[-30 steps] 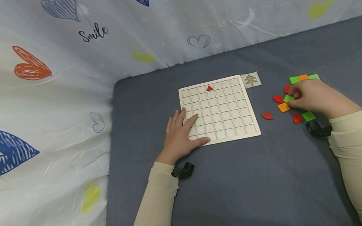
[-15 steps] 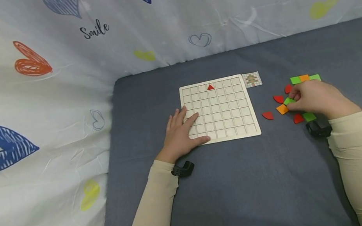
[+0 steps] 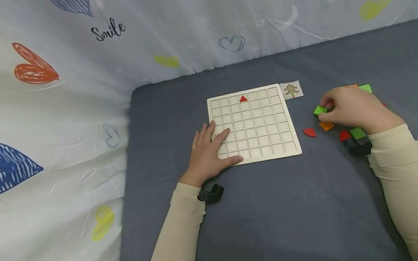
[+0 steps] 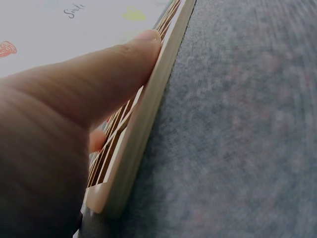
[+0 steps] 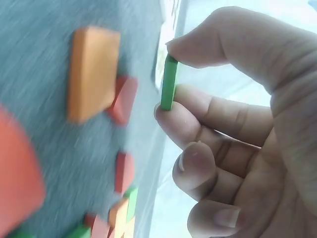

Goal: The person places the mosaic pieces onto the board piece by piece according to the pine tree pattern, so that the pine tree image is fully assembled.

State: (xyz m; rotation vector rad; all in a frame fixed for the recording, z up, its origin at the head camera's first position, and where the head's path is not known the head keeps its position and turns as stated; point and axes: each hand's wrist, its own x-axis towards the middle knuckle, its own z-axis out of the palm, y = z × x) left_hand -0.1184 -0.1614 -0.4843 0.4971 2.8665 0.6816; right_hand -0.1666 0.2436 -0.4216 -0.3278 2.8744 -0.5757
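Observation:
A pale wooden grid board (image 3: 262, 129) lies on the grey cloth, with one red triangle tile (image 3: 243, 98) in its top row. My left hand (image 3: 208, 153) rests on the board's lower left corner, fingers spread; in the left wrist view its thumb (image 4: 119, 64) lies along the rim. Between thumb and fingertips my right hand (image 3: 347, 108) pinches a green square tile (image 5: 169, 83) by its edges. Under and around that hand lie an orange square tile (image 5: 96, 74) and red quarter-round tiles (image 3: 309, 132); some tiles are hidden by the hand.
A small card with a tree pattern (image 3: 291, 90) lies against the board's upper right side. Another green tile (image 3: 357, 133) and a red one sit by the right wrist. A printed white curtain (image 3: 193, 28) hangs behind the table.
My right hand has lifted the green square tile from among the loose tiles and moved slightly left with it. My left hand stays on the board.

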